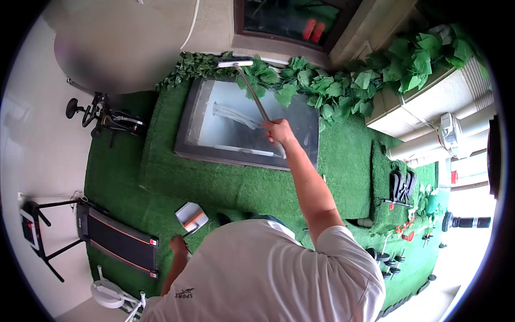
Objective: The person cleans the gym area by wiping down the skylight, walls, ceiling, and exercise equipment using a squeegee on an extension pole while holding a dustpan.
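Note:
My right hand point(278, 131) is closed round the grey handle of a broom point(252, 90), reaching out over a dark-framed glass panel point(185, 126). The broom's narrow white head lies at the panel's far edge, among green artificial leaves point(263, 72); its bristles are hidden. Low on the left, my left hand point(179, 244) is wrapped round the handle of a white and orange dustpan point(191, 217). The dustpan hangs beside my body, above the green turf.
Green artificial turf point(230, 185) covers floor and raised platform. A treadmill point(119, 239) and an exercise bike point(115, 119) stand left. Dumbbells point(394, 260) lie right, below a stepped turf block point(381, 188). Pipes point(416, 150) run along the right, and a dark-framed window point(292, 21) is ahead.

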Demonstrator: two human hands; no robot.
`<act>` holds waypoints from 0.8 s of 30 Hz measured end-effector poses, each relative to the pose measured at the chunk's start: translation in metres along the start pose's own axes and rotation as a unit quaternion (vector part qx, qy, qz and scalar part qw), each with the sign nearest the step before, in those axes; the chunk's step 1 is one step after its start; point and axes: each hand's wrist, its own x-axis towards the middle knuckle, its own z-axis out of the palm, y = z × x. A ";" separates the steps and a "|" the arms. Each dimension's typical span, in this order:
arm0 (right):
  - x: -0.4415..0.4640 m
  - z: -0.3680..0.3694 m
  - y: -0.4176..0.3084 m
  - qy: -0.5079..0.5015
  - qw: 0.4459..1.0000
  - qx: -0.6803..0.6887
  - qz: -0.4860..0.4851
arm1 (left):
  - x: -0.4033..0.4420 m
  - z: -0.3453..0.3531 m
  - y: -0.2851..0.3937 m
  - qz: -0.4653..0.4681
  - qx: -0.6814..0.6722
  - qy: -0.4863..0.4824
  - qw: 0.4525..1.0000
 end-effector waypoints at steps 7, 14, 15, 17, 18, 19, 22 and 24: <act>-0.064 -0.119 0.057 0.234 0.903 -0.358 0.039 | 0.007 0.009 0.008 -0.027 -0.056 -0.039 0.997; -0.105 -0.061 0.100 0.222 0.975 -0.012 0.012 | -0.009 -0.005 0.004 0.008 -0.046 0.011 0.999; -0.102 -0.037 0.081 0.181 0.976 0.115 0.027 | -0.009 -0.012 0.001 0.006 -0.048 0.015 0.999; -0.065 0.002 0.090 0.175 0.982 0.072 -0.013 | -0.003 -0.022 -0.004 0.011 -0.032 0.034 0.999; -0.047 0.017 0.092 0.162 0.986 0.037 -0.031 | -0.007 -0.025 -0.006 0.008 -0.033 0.033 0.999; -0.036 0.035 0.093 0.150 0.988 0.004 -0.046 | -0.014 -0.035 -0.004 -0.005 -0.054 0.025 0.998; -0.066 0.062 0.042 0.137 0.986 -0.064 -0.063 | -0.022 -0.058 -0.003 -0.026 -0.069 0.018 0.997; -0.070 0.059 0.041 0.012 0.997 0.056 -0.051 | -0.020 -0.068 -0.007 -0.035 -0.067 0.020 0.997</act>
